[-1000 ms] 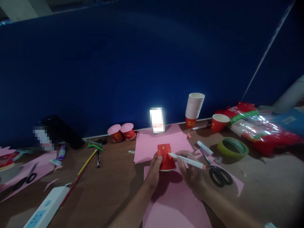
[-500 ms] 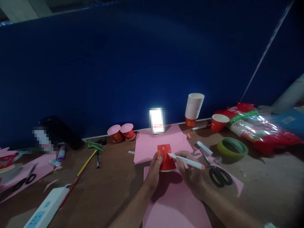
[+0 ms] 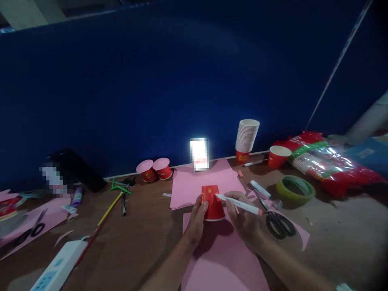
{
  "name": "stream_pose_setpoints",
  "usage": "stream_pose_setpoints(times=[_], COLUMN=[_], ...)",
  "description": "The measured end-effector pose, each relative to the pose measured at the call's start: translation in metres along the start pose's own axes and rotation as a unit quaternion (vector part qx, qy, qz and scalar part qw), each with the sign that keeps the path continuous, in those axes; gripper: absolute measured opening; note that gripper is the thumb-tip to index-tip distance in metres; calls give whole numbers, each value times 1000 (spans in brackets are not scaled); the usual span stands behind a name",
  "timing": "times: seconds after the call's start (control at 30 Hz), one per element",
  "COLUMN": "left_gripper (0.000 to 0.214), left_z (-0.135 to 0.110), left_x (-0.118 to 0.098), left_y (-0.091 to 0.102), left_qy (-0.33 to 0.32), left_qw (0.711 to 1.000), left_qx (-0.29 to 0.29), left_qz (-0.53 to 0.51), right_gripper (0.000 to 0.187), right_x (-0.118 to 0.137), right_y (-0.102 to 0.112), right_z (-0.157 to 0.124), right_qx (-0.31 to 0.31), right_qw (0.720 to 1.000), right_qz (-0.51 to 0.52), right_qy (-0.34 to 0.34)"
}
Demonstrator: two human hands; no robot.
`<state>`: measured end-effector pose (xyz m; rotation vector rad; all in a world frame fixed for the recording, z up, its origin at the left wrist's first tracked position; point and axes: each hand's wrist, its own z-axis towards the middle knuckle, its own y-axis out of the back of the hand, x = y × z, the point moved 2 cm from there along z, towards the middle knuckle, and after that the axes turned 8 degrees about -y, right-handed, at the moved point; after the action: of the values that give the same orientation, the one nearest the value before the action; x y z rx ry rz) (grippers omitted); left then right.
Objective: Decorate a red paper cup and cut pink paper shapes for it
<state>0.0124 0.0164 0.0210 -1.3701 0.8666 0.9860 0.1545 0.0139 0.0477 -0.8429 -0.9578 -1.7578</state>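
An upside-down red paper cup [image 3: 212, 202] stands on a pink paper sheet [image 3: 222, 258] in front of me. My left hand [image 3: 197, 220] grips the cup's left side, fingers closed on it. My right hand [image 3: 244, 220] holds a white marker [image 3: 241, 204] with an orange end, its tip touching the cup's right side near the top.
More pink sheets [image 3: 194, 184] lie behind the cup. Black scissors [image 3: 280, 226], a green tape roll [image 3: 292, 189], a stack of cups [image 3: 246, 139], a single red cup [image 3: 277, 156] and bagged cups [image 3: 327, 165] are on the right. Two inverted cups [image 3: 154, 169], pencils, another pair of scissors [image 3: 30, 232] and a power strip [image 3: 57, 268] are on the left.
Almost nothing differs; the view has shifted slightly, and both hands stay on the cup and the marker.
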Motion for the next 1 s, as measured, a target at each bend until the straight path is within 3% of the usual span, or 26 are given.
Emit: stream_pose_setpoints(times=[0.13, 0.83, 1.0], left_gripper=[35, 38, 33], left_z=[0, 1, 1], left_x=[-3, -2, -6], left_y=[-3, 0, -4], left_qy=[-17, 6, -13], left_qw=[999, 1000, 1000], left_qx=[28, -5, 21], left_qz=[-5, -5, -14], right_gripper=[9, 5, 5], right_x=[-3, 3, 4], right_y=[-1, 1, 1], right_z=[0, -2, -2], right_qx=[-2, 14, -1], right_qw=[1000, 1000, 1000], right_qz=[-6, -17, -10], right_qy=[-2, 3, 4])
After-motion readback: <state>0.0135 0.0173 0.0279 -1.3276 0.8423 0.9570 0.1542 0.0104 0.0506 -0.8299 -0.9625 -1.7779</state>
